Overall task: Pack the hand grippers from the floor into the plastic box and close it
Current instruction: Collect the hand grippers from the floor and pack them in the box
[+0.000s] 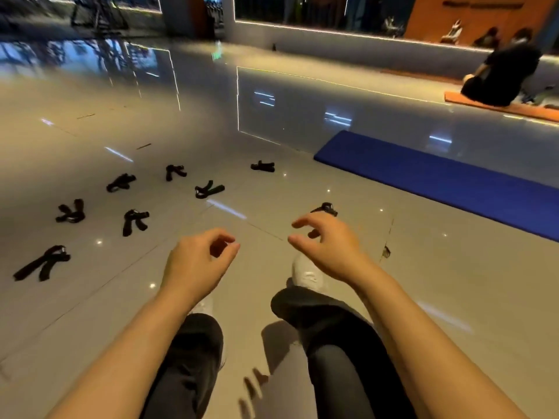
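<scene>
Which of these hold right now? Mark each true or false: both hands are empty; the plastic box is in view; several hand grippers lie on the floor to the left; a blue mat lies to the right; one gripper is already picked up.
1. Both the left hand and right hand hold nothing. True.
2. The plastic box is in view. False: no box shows.
3. Several hand grippers lie on the floor to the left. True.
4. A blue mat lies to the right. True.
5. One gripper is already picked up. False: all lie on the floor.
</scene>
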Tool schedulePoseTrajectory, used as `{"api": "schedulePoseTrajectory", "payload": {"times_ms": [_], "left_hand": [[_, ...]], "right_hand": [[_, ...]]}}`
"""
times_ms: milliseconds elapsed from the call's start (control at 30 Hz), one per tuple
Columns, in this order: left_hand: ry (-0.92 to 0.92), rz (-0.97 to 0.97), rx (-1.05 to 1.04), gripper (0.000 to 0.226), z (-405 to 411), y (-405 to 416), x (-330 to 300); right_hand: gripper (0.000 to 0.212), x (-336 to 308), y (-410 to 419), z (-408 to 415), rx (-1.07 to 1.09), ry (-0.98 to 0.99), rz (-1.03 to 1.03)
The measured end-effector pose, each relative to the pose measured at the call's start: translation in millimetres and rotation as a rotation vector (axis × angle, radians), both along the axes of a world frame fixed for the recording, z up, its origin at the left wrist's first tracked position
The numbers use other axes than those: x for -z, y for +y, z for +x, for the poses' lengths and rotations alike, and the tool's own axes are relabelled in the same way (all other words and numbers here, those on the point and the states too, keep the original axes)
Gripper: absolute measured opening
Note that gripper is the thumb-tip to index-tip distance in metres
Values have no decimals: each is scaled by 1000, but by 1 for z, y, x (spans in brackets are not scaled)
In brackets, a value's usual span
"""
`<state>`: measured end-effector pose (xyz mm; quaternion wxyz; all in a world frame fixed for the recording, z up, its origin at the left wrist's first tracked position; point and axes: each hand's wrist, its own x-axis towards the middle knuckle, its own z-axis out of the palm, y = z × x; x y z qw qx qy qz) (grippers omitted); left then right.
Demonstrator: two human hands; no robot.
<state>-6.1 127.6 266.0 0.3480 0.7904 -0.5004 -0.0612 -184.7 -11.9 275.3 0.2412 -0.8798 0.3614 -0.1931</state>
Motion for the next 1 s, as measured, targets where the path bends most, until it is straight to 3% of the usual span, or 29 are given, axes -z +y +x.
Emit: {"api": "schedulePoseTrajectory", "payload": {"times_ms": [100, 200, 333, 400, 633, 733, 867, 1000], "left_hand": [[-35, -17, 50, 12, 10, -33, -3], [-98, -54, 67, 9, 24, -60, -11], [-161, -44, 16, 6, 57, -99, -16], [-70, -2, -11, 7, 78, -125, -18], [212, 66, -135, 8, 128, -216, -11], [389, 29, -35, 6, 121, -263, -16], [263, 130, 221, 15, 125, -298, -13], [184, 333, 144, 15, 171, -309, 21]], "right_hand": [[34, 37, -20, 14, 7, 135, -84], [38, 37, -45, -1, -128, 204, -208], [40, 11, -105, -20, 82, 122, -19], [38, 10, -134, -12, 155, 122, -21], [30, 20, -219, 36, 35, 362, -155], [30, 18, -254, 61, 73, 266, -77], [31, 18, -286, 104, 94, 106, 51], [35, 27, -319, 140, 45, 190, 20]]}}
